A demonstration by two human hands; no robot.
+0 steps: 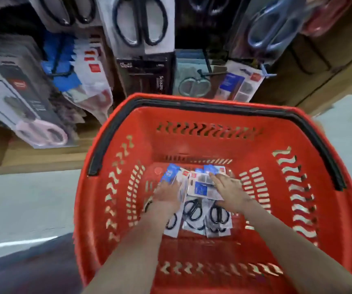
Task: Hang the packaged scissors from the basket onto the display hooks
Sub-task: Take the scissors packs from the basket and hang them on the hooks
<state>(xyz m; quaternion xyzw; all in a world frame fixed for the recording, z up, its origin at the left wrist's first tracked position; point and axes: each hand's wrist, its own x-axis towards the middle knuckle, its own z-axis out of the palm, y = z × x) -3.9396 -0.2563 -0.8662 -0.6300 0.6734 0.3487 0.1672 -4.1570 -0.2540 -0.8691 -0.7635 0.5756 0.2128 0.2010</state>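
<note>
A red plastic basket (192, 141) with a black handle fills the middle of the view. On its floor lie several packaged scissors (200, 211), black-handled on white and blue cards. Both my hands reach down into the basket. My left hand (167, 195) lies with straight fingers on the left packs. My right hand (229, 190) rests flat on the right packs, thumb against the edge of a top card. Above the basket a black display hook (204, 74) sticks out with a scissors pack behind it.
The display wall above holds many hanging packs: large black scissors (140, 22), blue-handled scissors (266, 30), a pink-handled pair (41, 130) at left, a dark scissors box (147, 77). Wooden shelving (319, 66) stands at right. Grey floor (22, 198) lies on both sides.
</note>
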